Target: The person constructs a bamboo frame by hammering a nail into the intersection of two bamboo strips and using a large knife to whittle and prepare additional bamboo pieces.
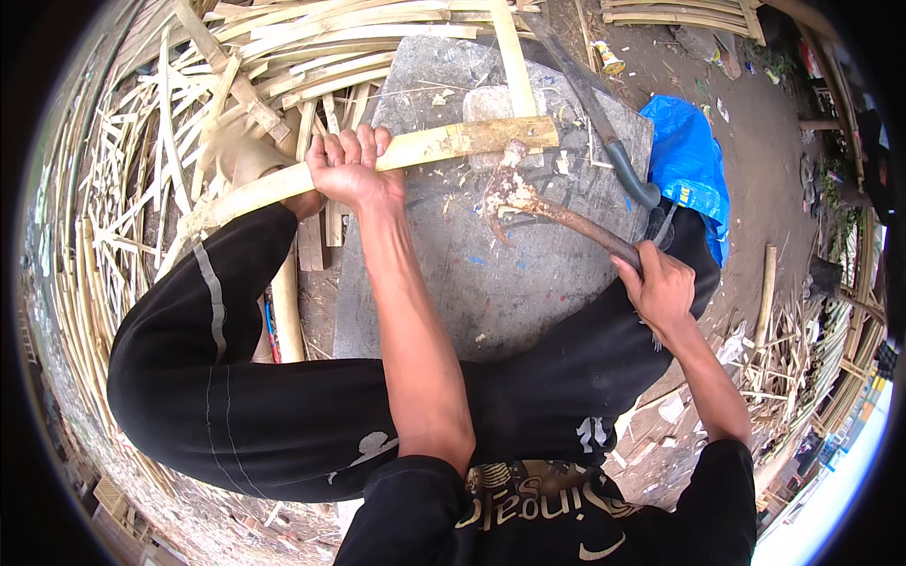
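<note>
My left hand (351,168) is closed round a long split-bamboo strip (444,141), which slants from beside my left knee up to the right. The strip's right end lies across another bamboo strip (512,66) running away from me, above a pale block (495,102) on the grey slab. In my right hand (661,286) is the wooden handle of a worn claw hammer (557,208). The hammer's head is just below the strip's right end; I cannot tell whether they touch. Its curved claw points toward me.
The grey slab (444,292) lies between my legs. A machete-like tool with a dark handle (618,165) rests along its right side, near a blue plastic sheet (689,156). Piled bamboo strips (113,208) fill the left and far side. Offcuts (783,349) litter the ground at right.
</note>
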A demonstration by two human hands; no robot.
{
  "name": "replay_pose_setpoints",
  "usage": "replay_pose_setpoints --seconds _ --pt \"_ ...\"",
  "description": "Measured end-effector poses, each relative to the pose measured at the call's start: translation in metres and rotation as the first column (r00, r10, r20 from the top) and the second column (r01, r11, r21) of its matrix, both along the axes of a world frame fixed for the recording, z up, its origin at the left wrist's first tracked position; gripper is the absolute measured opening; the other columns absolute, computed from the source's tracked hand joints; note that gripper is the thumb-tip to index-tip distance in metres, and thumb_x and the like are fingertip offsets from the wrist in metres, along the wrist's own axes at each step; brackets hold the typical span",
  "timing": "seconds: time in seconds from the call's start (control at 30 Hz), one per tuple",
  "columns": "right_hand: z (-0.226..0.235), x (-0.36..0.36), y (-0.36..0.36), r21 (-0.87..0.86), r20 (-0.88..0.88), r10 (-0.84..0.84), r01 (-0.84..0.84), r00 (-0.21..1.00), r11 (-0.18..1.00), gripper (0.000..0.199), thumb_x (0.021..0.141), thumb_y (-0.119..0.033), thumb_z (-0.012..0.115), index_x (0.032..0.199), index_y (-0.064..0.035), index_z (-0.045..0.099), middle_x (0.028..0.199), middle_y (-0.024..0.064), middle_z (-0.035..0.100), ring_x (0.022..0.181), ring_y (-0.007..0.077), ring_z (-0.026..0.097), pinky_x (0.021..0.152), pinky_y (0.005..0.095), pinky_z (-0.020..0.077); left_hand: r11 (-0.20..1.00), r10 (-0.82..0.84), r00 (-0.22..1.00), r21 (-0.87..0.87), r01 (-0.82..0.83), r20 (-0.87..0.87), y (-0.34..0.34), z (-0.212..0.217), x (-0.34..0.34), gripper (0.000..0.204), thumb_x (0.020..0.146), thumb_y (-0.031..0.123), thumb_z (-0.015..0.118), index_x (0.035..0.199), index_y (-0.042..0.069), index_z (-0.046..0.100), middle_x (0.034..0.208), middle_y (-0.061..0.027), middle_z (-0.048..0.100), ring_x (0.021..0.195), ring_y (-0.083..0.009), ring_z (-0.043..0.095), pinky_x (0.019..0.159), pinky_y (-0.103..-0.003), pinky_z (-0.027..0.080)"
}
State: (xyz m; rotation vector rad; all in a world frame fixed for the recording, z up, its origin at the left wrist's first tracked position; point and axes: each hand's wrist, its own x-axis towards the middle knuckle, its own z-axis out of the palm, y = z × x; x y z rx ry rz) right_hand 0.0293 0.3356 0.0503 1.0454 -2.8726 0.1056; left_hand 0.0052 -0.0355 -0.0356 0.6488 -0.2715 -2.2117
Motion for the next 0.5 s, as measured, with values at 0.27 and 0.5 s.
replay_pose_setpoints --seconds 0.27,0.5 --pt "-0.002 -0.013 -0.012 0.044 -0.024 -0.106 0.107 0.994 0.993 0.041 0.089 -0.04 0.074 0.081 -0.0067 0.052 0.063 0.0103 0.058 0.052 0.0319 0.061 0.047 0.0402 0.0482 0.999 -0.044 0.997 -0.028 0.042 -0.067 0.0 -0.008 -0.005 0.043 0.1 0.026 0.032 0.058 0.02 0.022 0.049 0.0026 0.018 0.042 -0.013 0.017 0.043 -0.029 0.026" --pt "0.0 -0.012 0.001 0.017 0.025 -0.181 0.181 0.983 0.983 0.034 0.094 -0.032 0.07 0.084 -0.0058 0.051 0.065 0.0139 0.062 0.054 0.0361 0.063 0.047 0.045 0.0476 0.999 -0.02 0.997 0.037 0.023 -0.077 0.003 -0.008 0.001 0.042 0.102 0.029 0.033 0.062 0.019 0.024 0.049 0.0027 0.018 0.042 -0.012 0.015 0.042 -0.028 0.026"
